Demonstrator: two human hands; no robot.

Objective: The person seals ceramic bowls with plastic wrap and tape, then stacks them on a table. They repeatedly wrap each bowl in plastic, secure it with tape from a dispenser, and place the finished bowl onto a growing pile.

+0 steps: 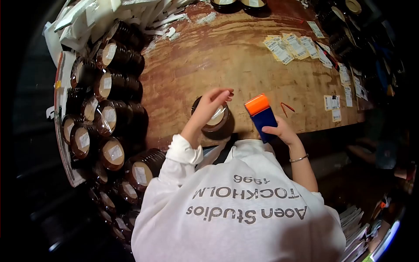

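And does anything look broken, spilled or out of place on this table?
White scraps are the messy spot: jagged pieces heaped at the tabletop's far left, with crumbs strewn beside them. The labels toward the right lie fanned unevenly, which looks untidy. I can't make out any liquid spill.

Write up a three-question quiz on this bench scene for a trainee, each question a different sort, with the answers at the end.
1. Multiple choice. What holds the boxy tool?
A) the left hand
B) the right hand
C) both hands together

2. True or false. The loose printed labels on the wooden tabletop lie to the right of the round brown item by the left hand.

3. Fill in the blank. The tool is dark blue where it is gripped, but its far end is ____.

Key: 1. B; 2. True; 3. orange
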